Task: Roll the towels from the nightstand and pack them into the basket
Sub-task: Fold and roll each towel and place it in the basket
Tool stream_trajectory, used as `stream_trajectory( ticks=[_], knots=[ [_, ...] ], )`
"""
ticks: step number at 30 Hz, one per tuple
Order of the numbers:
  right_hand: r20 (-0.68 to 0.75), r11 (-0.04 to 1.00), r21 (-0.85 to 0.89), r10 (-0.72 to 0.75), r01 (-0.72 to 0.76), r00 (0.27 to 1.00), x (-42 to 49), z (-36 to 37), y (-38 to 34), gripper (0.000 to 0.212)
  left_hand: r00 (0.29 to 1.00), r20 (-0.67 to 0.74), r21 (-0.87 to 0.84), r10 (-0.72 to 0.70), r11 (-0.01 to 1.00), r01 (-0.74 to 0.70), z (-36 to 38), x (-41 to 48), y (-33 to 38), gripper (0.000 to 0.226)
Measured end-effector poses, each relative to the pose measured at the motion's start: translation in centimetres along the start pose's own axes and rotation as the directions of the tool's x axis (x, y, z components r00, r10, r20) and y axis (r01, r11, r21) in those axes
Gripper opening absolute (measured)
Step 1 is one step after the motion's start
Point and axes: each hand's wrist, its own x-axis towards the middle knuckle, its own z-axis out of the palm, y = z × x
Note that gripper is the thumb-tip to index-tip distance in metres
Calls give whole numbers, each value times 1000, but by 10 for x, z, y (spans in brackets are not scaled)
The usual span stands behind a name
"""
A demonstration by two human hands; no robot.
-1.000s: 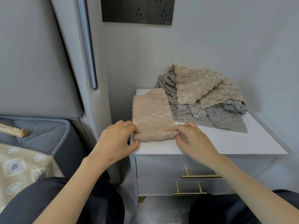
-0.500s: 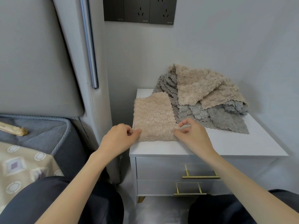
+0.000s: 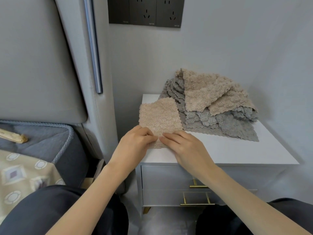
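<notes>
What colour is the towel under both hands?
Beige towel, clearest in the head view.

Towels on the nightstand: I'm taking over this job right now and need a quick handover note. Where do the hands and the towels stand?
Left hand: fingers curled over the near edge of the beige towel.
Right hand: straight fingers pressing that same edge, beside the left.
The beige towel lies mostly flat at the front left of the nightstand. The pile of beige and grey towels sits behind it to the right, unrolled.
Done: one towel laid out; no finished roll shows.
Left: roll this towel, then the pile, and pack them all. The basket is out of view.
</notes>
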Motion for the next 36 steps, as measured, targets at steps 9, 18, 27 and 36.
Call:
stream_trajectory(
  ticks=[9, 18, 27, 36],
  knots=[
    [93, 989, 25, 141, -144, 986, -7, -11, 10, 37, 999, 41, 93, -8, 996, 4, -5, -11, 3, 10],
    [152, 988, -29, 157, -154, 976, -10, -16, 23, 35, 983, 102, 61, -154, 987, 148, -9, -10, -7, 27],
    [394, 701, 443, 407, -558, 824, -2, -22, 37, 23, 878, 267, -295, -397, 834, 467, -20, -7, -19, 12],
    [466, 429, 535, 569, -728, 677, 1, -19, 35, 14, 702, 404, -339, -587, 616, 711, -12, -1, -21, 24]
  ],
)
